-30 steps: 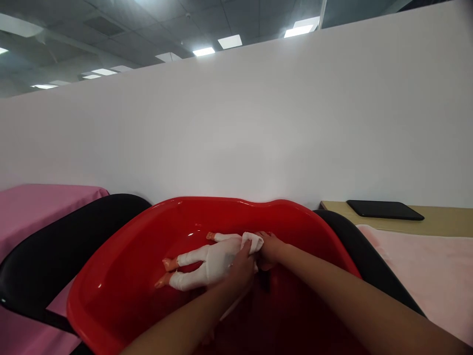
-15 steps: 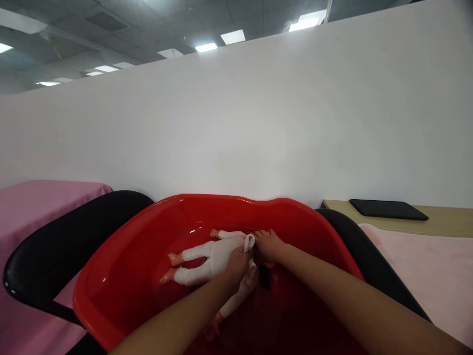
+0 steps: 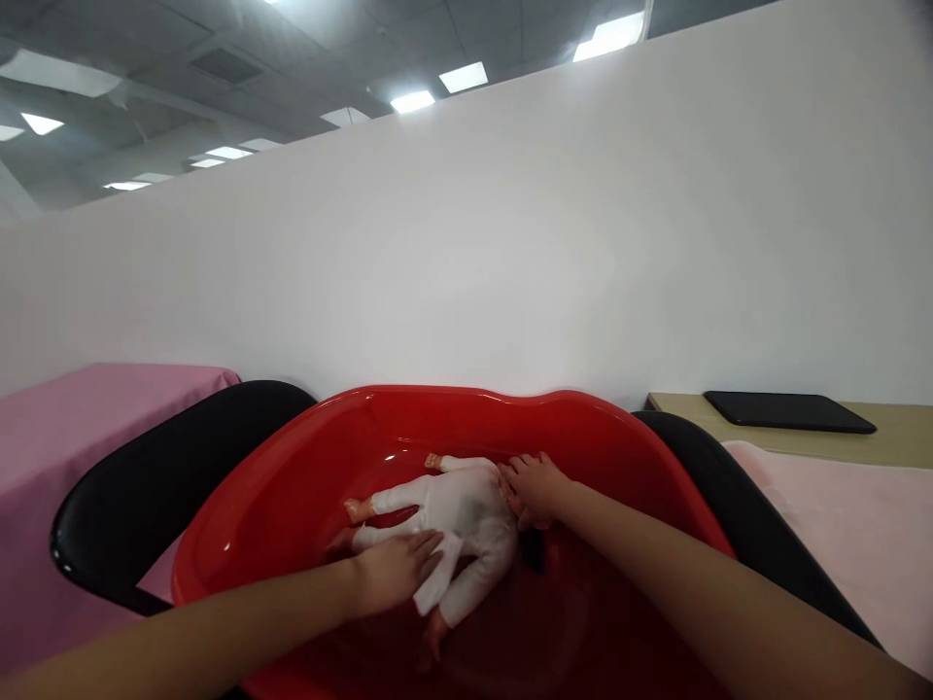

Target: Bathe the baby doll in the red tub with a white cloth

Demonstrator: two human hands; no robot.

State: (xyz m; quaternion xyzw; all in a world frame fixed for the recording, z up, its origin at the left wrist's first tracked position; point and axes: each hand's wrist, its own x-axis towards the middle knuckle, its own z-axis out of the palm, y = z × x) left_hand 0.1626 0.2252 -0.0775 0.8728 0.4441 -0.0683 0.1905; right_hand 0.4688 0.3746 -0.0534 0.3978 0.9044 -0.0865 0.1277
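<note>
A baby doll (image 3: 408,496) in white clothes lies in a red tub (image 3: 240,554), its feet toward the left and its head toward the right. My right hand (image 3: 537,488) is curled over the doll's head and neck, hiding most of the head. A grey patch shows on the chest of the clothes. Over the doll's near hip and leg, my left hand (image 3: 399,572) has its fingers bent on a white cloth (image 3: 437,583). The cloth hangs down beside the doll's near arm. Whether it is separate from the clothing is hard to tell.
Black curved supports (image 3: 167,467) flank the tub. A pink-covered table (image 3: 94,418) stands on the left. To the right are a pale pink towel (image 3: 838,535) and a black flat tray-like object (image 3: 791,412) on a wooden surface (image 3: 904,428). A white partition (image 3: 466,262) rises behind.
My left hand has moved left from the doll's chest to its hip, with the white cloth. The grey chest patch is now uncovered. My right hand stays at the head.
</note>
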